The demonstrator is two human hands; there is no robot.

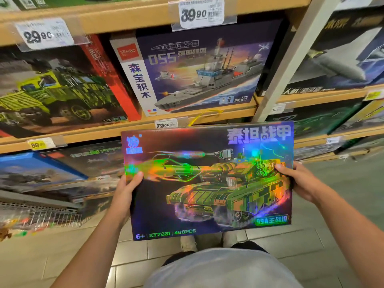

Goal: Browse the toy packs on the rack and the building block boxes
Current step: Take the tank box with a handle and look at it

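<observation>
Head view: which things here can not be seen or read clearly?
- Tank box: back hidden; it faces the camera.
- Left hand and right hand: fingers hidden behind the box.
- Truck box: text blurred.
- Price tag: small print blurred.
- Plane box: cut by the right edge and a shelf post.
</observation>
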